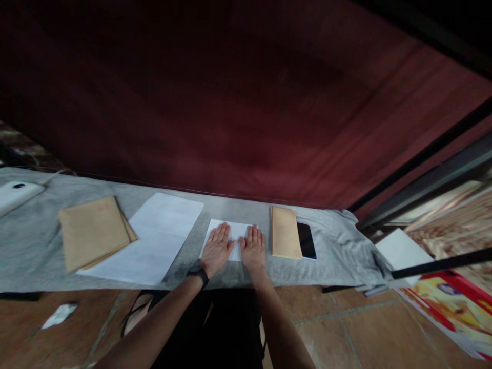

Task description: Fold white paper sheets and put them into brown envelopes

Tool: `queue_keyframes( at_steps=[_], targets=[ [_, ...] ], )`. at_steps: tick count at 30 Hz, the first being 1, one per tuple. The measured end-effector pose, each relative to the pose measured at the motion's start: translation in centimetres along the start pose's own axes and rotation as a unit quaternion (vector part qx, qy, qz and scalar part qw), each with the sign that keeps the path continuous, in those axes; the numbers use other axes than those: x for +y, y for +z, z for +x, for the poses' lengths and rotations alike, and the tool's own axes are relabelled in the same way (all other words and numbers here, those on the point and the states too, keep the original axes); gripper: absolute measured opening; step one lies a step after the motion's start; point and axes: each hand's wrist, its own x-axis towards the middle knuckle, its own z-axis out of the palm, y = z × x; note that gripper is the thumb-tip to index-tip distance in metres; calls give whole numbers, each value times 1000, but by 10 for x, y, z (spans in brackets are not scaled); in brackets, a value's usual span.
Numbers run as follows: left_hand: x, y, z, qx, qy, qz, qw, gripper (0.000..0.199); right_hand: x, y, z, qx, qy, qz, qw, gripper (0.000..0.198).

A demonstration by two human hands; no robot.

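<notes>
Brown envelopes [92,230] lay toward the cloth's [334,241] left edge, a phone [306,240] toward its right; our left hand [216,251] and right hand [253,250] pressed paper [236,229], fingers flat, slightly parted.

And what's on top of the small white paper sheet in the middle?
The left hand and right hand rest flat on the small white paper sheet. Its surface beneath them is covered and can't be seen.

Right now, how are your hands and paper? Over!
Left hand, right hand: both flat on paper. Paper on grey cloth. Brown stack right of hands, not touching.
</notes>
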Motion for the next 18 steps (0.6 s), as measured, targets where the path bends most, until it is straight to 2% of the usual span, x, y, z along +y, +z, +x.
queue_keyframes(
  at_steps=[4,8,14,18],
  targets=[
    [-16,-9,-14,7,-45,19,999,65,0,2,-1,13,5,6,1000,56],
    [-18,-13,-20,8,-79,19,997,66,3,1,-5,37,1,20,999,55],
    [-15,-16,-20,2,-83,27,996,65,10,-11,-21,-7,8,8,1000,56],
    [-16,-16,-21,6,-80,33,996,65,14,-17,-35,-9,15,2,1000,53]
  ],
)
